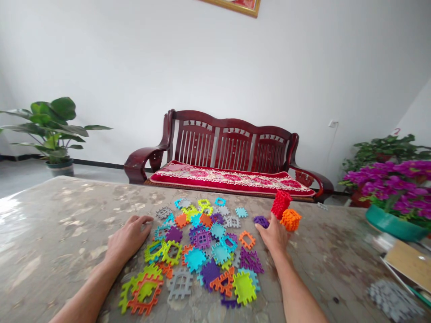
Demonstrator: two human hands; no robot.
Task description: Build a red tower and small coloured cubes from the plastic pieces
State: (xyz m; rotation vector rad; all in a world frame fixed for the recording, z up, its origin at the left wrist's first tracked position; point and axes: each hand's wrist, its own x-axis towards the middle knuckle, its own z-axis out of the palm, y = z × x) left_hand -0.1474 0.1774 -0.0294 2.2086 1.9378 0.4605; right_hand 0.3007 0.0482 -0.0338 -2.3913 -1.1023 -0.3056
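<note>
My left hand [131, 234] rests on the table at the left edge of a loose spread of toothed plastic tiles, its fingers stretched toward them and holding nothing. A purple square tile [174, 234] is among those nearest to it. On the right of the spread, my right hand [275, 234] has its thumb and forefinger around a small stack of purple tiles [261, 220]. Its other fingers are mostly hidden. Just beyond this hand stands a tall red stack of tiles [280, 204]; an orange stack of tiles [291, 220] sits close to its right side.
A pile of grey tiles [393, 299] lies at the table's right front, near a brown board [410, 264]. Purple flowers [392, 181] rise from a teal pot [393, 224]. Behind the table [63, 215] is a wooden bench [232, 143]; a leafy plant [55, 125] stands left.
</note>
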